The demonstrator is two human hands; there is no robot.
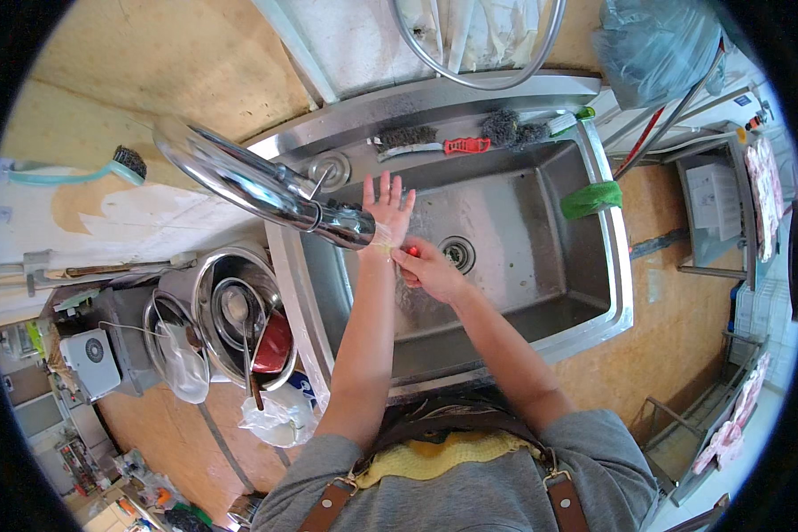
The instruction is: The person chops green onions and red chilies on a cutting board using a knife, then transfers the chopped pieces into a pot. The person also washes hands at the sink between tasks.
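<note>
My left hand is over the steel sink basin, palm up with its fingers apart and nothing in it. Its wrist lies right at the mouth of the chrome faucet, and the skin there looks wet and glossy. My right hand is beside that wrist, fingers closed around a small red object. Most of this object is hidden by the fingers, so its kind cannot be told. Behind my right hand is the round drain strainer, with green bits in it.
Along the sink's back ledge lie a red-handled wire brush, dark scrubbers and a green-handled brush. A green cloth hangs over the right rim. Nested metal pots with a ladle and red bowl stand left.
</note>
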